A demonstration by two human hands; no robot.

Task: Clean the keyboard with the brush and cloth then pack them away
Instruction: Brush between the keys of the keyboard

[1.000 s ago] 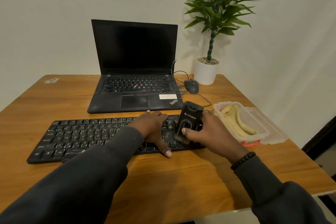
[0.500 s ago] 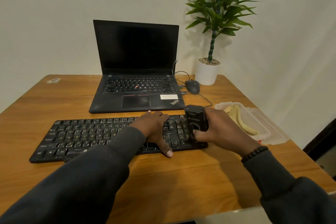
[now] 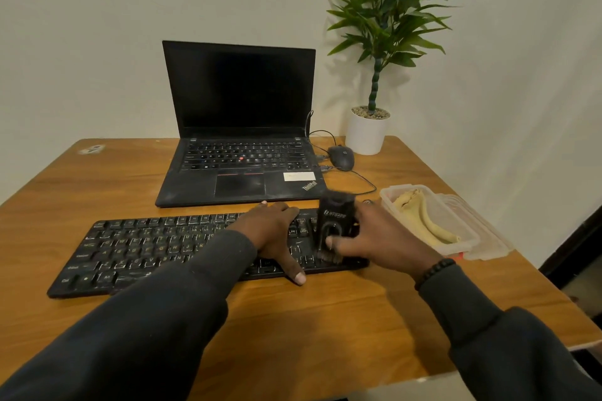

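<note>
A black keyboard lies across the wooden table in front of me. My left hand rests flat on its right half, thumb over the front edge. My right hand grips a black brush upright, its bristles down on the keys at the keyboard's right end. A yellowish cloth lies in a clear plastic container to the right of the keyboard.
An open black laptop stands behind the keyboard, with a wired mouse and a potted plant at the back right. The container's lid lies beside it near the table's right edge.
The brush has swept back toward me across the right-end keys and tilted upright. My left hand has stayed in place on the keyboard.
</note>
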